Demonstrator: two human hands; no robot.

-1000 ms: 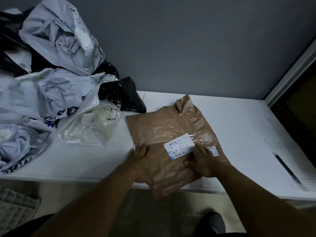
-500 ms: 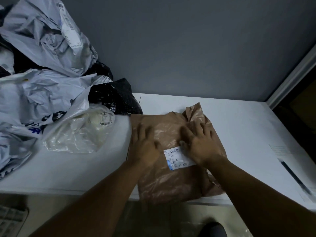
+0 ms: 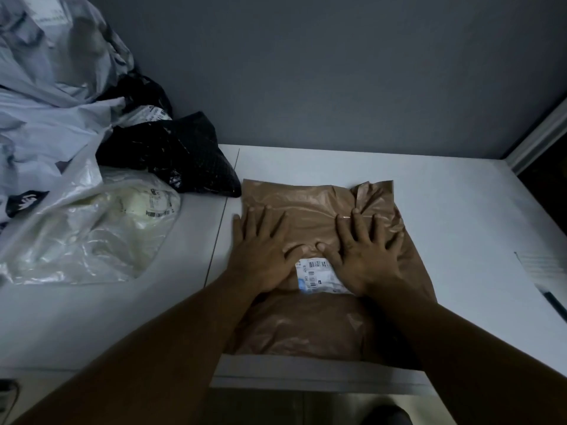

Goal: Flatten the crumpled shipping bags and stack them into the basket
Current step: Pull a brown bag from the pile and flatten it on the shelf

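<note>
Both hands have slid up the brown shipping bag (image 3: pixel 306 326) since a second ago, from its near part to its middle, and the far right corner, bunched up then, now lies flatter.

Nearest the person, two bare forearms reach in from the lower corners. The bag lies flat on the white table (image 3: pixel 460 210), and its near edge reaches the table's front edge. A white barcode label (image 3: pixel 316 276) sits on the bag between the heels of the hands, and the right hand covers part of it.

The left hand (image 3: pixel 264 250) presses palm down on the bag's left half, fingers straight and spread, with the outermost finger at the bag's left edge. The right hand (image 3: pixel 365 256) presses palm down on the right half, fingers also splayed. The two thumbs nearly meet just above the label. Beyond the right fingertips, the far right corner is still creased.

To the left, apart from the brown bag, a crumpled clear bag (image 3: pixel 92 234) lies on the table. Behind it a black bag (image 3: pixel 171 154) nearly touches the brown bag's far left corner. Grey-white bags (image 3: pixel 46 118) are heaped farther back on the left. A sheet of paper (image 3: pixel 540 265) lies at the table's right edge. A grey wall (image 3: pixel 337 72) stands behind.
</note>
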